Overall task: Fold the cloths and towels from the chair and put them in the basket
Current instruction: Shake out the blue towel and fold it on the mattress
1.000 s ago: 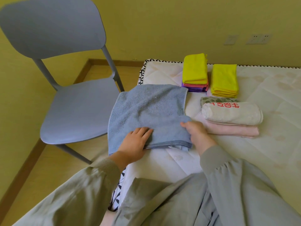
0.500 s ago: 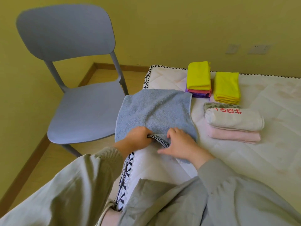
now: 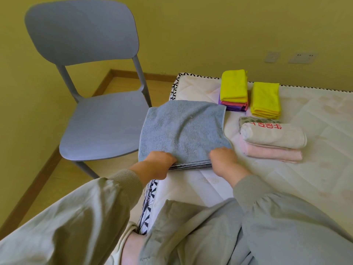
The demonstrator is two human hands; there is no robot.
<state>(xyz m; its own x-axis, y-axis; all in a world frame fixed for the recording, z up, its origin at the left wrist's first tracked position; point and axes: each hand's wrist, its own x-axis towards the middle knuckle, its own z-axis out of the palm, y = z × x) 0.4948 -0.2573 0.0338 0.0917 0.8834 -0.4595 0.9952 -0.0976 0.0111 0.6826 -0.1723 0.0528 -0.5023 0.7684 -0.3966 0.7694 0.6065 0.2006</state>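
A folded blue towel [image 3: 183, 131] lies on the left part of the white mattress [image 3: 315, 150], its left edge hanging over the side. My left hand [image 3: 155, 165] grips the towel's near edge at the left, fingers tucked under it. My right hand [image 3: 224, 161] grips the same edge at the right. The grey-blue chair [image 3: 103, 123] stands left of the mattress with nothing on its seat. No basket shows in this view.
Folded cloths lie behind the towel: a yellow stack over pink and purple ones [image 3: 234, 90], a second yellow stack [image 3: 265, 100], and a beige printed towel [image 3: 273, 135] on a pink towel [image 3: 273, 154]. A yellow wall with sockets [image 3: 301, 58] runs behind.
Both hands have shifted from pressing flat on the towel to taking hold of its near edge, left and right. The view has tilted down a little.
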